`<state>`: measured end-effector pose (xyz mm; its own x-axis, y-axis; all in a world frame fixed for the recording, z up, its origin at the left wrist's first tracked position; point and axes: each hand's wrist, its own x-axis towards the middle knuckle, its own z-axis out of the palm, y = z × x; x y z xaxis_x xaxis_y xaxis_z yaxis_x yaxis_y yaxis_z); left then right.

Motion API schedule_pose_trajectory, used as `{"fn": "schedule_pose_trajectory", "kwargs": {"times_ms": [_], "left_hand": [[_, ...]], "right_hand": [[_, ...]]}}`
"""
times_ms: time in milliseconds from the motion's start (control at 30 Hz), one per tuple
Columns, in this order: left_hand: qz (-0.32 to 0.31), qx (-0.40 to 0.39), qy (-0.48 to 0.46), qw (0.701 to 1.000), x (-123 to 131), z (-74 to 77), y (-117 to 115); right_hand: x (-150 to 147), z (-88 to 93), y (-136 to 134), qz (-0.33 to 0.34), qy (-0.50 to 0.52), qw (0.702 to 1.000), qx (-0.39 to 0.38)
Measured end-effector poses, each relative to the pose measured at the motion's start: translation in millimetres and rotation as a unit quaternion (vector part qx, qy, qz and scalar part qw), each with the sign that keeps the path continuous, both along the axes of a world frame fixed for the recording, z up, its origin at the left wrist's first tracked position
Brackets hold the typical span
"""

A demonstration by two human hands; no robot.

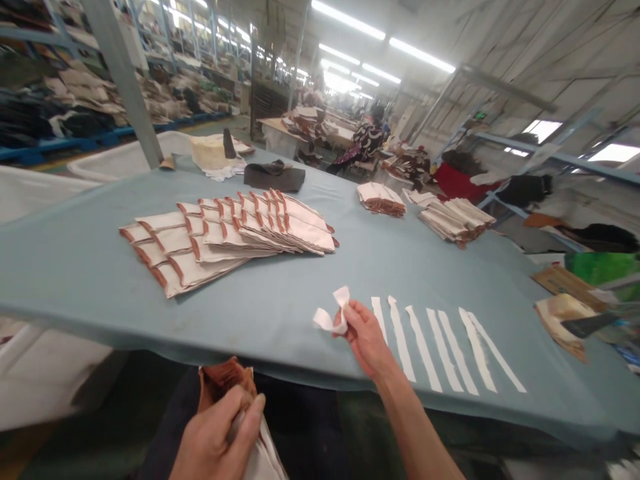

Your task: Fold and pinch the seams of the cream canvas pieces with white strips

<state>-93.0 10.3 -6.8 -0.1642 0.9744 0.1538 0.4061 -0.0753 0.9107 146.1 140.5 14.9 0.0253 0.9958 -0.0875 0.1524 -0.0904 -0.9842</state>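
Low at the front, off the table's near edge, my left hand (220,433) is closed on a bundle of cream fabric pieces (265,453) with a rust-brown inner side showing at its top. My right hand (367,337) is raised over the table and pinches a white fabric strip (327,321), which curls into a loop beyond the fingertips. Beside that hand, several white strips (425,350) lie in a slanting row on the cloth. Farther left, overlapping stacks of cream pieces with brown edges (225,233) are fanned out.
A blue-green cloth covers the table (280,293). Toward the back lie a dark folded cloth (275,177) and more cream bundles (455,220). A metal post (125,80) rises at the left, near white bins (30,190). Another person (367,137) sits in the distance.
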Motion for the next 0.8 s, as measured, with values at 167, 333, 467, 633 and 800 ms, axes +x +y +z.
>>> {"fn": "schedule_pose_trajectory", "kwargs": {"times_ms": [167,333,467,633,800], "left_hand": [[-0.022,-0.016,0.029,0.999,-5,27.0,12],[-0.064,-0.094,-0.046,0.992,0,60.9,6],[-0.114,-0.122,-0.093,0.981,2,70.4,3],[-0.151,-0.161,-0.153,0.963,5,65.6,3],[-0.146,-0.201,-0.185,0.951,13,72.8,1]], "right_hand": [[-37,16.6,-60,0.068,0.178,0.981,-0.035],[-44,27.5,-86,0.108,0.316,0.938,-0.09],[-44,40.3,-100,0.092,0.333,0.927,-0.149],[-49,50.1,-115,0.077,0.247,0.957,-0.13],[-43,45.8,-120,0.026,-0.2,0.942,0.267]]}}
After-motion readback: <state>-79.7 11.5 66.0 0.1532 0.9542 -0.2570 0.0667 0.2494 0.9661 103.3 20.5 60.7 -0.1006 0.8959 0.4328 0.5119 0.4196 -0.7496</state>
